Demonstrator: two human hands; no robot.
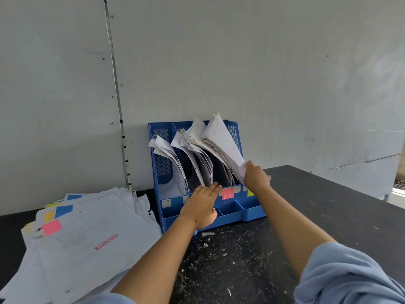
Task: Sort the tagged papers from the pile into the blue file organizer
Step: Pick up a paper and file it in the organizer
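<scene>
The blue file organizer (pixel 163 163) stands against the wall, its slots stuffed with white papers. Coloured tags mark its front: blue, pink (pixel 227 193) and yellow. My right hand (pixel 255 176) grips the lower edge of a bundle of papers (pixel 221 139) standing in the rightmost slot. My left hand (pixel 202 205) lies flat, fingers straight, against the organizer's front and the papers of a middle slot. The pile of tagged papers (pixel 92 235) lies on the table to the left; its top sheet carries a pink tag (pixel 52 227) and a red "REJECTED" stamp.
The black table (pixel 328 205) is strewn with small paper scraps in front of the organizer. A white panelled wall rises right behind the organizer. The table's right edge runs diagonally at the far right.
</scene>
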